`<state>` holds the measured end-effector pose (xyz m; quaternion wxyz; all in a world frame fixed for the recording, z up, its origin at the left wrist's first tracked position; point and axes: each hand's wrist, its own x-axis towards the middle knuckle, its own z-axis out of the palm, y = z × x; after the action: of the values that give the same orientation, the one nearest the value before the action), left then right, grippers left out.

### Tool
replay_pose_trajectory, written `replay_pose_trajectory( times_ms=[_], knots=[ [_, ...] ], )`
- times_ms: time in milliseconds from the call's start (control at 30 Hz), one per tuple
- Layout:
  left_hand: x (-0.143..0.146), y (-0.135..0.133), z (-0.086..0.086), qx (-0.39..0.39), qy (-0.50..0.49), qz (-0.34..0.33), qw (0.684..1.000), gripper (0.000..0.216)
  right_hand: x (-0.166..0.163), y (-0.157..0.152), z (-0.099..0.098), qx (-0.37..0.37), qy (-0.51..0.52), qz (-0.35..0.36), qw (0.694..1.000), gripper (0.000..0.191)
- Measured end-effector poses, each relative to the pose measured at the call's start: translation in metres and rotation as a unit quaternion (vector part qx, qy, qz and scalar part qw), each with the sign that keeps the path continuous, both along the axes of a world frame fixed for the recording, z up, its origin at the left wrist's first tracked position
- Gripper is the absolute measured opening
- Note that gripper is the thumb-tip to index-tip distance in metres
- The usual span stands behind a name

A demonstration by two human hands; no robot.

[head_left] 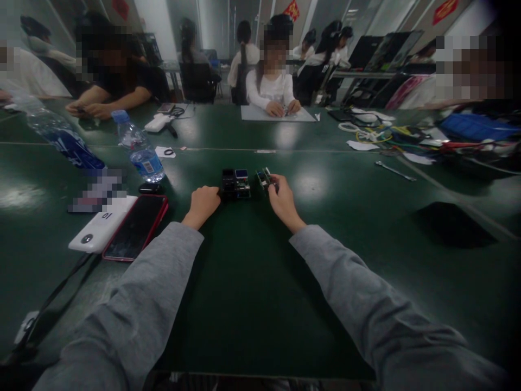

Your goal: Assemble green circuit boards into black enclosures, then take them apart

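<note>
A small black device [228, 184] with a little screen on top and exposed electronics on its right side sits on the green table. Curled fingers of my left hand [203, 205] close on its left edge; the fingertips are partly hidden. To the right of the device, my right hand [284, 199] pinches a small green circuit board [262, 178], tilted and held just apart from the device. Small parts show on the board, too fine to name.
On the left are a red-edged phone [136, 228], a white power bank [101, 225] with a strap, and two plastic bottles, the nearer a clear bottle [140, 149]. A wrench [394, 171], a black pouch-like item [453, 224] and tangled cables [380, 133] lie right. Co-workers sit opposite.
</note>
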<state>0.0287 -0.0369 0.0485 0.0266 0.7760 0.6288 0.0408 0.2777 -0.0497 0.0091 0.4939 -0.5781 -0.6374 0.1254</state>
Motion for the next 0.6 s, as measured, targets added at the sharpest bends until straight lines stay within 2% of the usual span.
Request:
replay_pose_trajectory(
  times_ms=[267, 367, 500, 600],
  knots=[
    [0.002, -0.003, 0.003, -0.001, 0.011, 0.013, 1.000, 0.035, 0.005, 0.011, -0.012, -0.025, 0.055, 0.008, 0.998, 0.029],
    [0.002, -0.002, 0.001, 0.001, 0.020, 0.014, 1.000, 0.036, 0.004, 0.010, -0.010, -0.015, 0.033, -0.002, 0.999, 0.032],
    [0.001, 0.000, -0.002, 0.015, 0.018, 0.007, 1.000, 0.036, 0.004, 0.004, -0.005, 0.025, -0.031, -0.033, 0.999, 0.046],
    [0.000, 0.000, -0.003, 0.023, 0.020, 0.005, 1.000, 0.035, 0.004, 0.000, -0.001, 0.026, -0.031, -0.029, 0.999, 0.040]
  ],
)
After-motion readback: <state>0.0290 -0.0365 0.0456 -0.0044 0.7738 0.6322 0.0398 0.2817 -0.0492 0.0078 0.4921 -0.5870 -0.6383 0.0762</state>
